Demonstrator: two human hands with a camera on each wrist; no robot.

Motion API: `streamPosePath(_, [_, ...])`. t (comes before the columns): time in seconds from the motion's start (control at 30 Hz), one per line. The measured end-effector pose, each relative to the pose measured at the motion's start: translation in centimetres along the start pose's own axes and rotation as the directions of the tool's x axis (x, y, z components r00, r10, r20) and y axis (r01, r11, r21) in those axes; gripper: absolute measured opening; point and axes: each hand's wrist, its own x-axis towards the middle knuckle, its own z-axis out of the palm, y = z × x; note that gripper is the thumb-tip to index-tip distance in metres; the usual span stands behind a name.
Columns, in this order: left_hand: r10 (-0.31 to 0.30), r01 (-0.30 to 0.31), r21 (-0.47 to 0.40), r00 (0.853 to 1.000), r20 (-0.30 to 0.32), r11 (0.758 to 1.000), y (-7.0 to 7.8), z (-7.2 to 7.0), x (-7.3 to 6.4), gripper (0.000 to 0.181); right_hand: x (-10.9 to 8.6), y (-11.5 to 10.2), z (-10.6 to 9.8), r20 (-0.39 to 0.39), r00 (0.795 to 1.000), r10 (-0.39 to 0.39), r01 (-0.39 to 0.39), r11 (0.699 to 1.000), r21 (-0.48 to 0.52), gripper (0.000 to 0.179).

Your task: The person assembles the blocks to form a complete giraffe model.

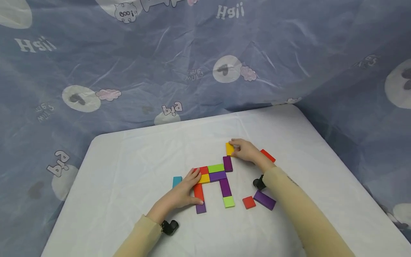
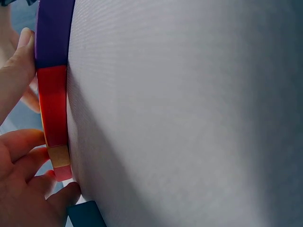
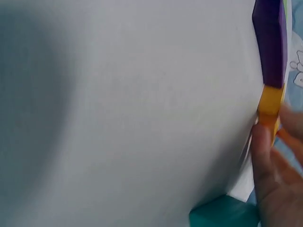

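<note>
On the table, flat coloured blocks form a joined figure. My right hand (image 1: 245, 150) pinches a yellow block (image 1: 229, 149) at the figure's top right, touching the end of a dark purple block (image 1: 227, 164). The right wrist view shows this yellow block (image 3: 271, 100) against the purple block (image 3: 271, 42). My left hand (image 1: 181, 192) rests with fingers spread at the figure's left side. Its fingertips touch the upper red block (image 1: 203, 170) and the lower yellow block (image 1: 204, 178). The left thumb lies by the lower red block (image 1: 198, 191) and purple block (image 1: 201, 208).
A blue block (image 1: 177, 181) lies beyond the left hand. Right of the figure lie a small red block (image 1: 249, 202), a purple block (image 1: 264, 200) and another red block (image 1: 268, 155). A teal block (image 3: 225, 213) shows near the right hand. Patterned cloth (image 1: 144, 78) hangs behind the table.
</note>
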Motion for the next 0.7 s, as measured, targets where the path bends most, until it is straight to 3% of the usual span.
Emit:
streamPosePath(0.1, [0.001,-0.001,0.000,1.000,-0.002,1.000,0.1,0.1,0.0,0.097,0.0,0.2,-0.1,0.008,1.000,0.005,-0.006,0.999,0.048,0.057])
streamPosePath(0.3, [-0.001,0.001,-0.016,1.000,-0.004,1.000,0.3,0.0,0.0,0.097,0.4,-0.1,0.2,-0.049,0.999,0.014,-0.010,0.997,0.077,0.050])
streamPosePath(0.7, [0.004,-0.004,-0.021,1.000,0.001,1.000,0.4,0.2,0.0,0.098,0.8,-0.1,0.9,-0.077,0.997,-0.028,0.033,0.997,0.069,0.049])
